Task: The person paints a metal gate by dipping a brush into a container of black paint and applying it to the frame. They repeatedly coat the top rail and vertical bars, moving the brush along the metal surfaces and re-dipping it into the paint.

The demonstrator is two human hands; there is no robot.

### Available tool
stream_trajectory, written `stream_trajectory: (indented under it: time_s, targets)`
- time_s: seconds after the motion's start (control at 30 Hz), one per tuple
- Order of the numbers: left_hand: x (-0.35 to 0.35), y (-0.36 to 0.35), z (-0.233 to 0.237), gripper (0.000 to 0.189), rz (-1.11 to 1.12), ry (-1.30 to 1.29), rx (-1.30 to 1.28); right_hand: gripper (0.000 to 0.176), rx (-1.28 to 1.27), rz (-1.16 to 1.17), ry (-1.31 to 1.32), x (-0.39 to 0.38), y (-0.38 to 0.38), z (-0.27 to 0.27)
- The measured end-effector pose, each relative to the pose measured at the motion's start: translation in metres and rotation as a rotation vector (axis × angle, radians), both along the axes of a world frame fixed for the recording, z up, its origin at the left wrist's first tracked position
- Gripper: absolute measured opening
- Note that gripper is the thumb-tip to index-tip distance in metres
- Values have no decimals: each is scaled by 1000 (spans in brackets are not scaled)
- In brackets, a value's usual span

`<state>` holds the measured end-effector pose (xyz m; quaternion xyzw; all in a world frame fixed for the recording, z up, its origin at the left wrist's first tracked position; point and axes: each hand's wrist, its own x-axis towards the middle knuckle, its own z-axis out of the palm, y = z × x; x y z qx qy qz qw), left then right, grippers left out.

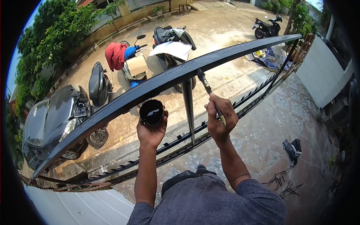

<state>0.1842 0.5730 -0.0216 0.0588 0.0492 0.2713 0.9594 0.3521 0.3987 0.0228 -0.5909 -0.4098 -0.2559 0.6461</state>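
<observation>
Mid-frame, the left hand (152, 131) grips a small round black paint can (151, 111); the right hand (221, 118) clenches a thin paintbrush (209, 90) against the black metal gate rail (157, 84).

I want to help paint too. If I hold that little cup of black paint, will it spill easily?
Probably, if tilted: the cup looks open on top with glossy black paint inside, so it would likely slosh. It seems light, since the left hand holds it up alone while the right hand grips the brush.
</observation>
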Motion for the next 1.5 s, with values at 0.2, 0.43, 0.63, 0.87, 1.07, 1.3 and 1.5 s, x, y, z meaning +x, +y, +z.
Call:
stream_trajectory:
  time_s: [0.2, 0.43, 0.63, 0.87, 1.07, 1.3, 1.5]
  targets:
    - [-14, -1, -7, 58, -4, 99, 18, 18, 12, 285, 8, -46, 6, 52]
    - [-30, 2, -8, 57, -77, 137, 8, 21, -352, 739, 400, -49, 98, 144]
    - [-49, 6, -9, 57, -119, 99, -26, 21, -369, 380, 285, -5, 76, 166]
    - [-60, 13, -18, 58, -163, 70, -34, 20, -546, 598, 373, -59, 99, 160]
    - [-76, 13, -14, 55, -102, 139, -29, 18, -387, 513, 260, -50, 97, 187]
    - [-103, 21, -16, 55, -103, 168, -22, 20, -630, 692, 358, -118, 154, 166]
    - [-129, 31, -16, 56, -61, 177, -33, 19, -476, 675, 230, -126, 148, 193]
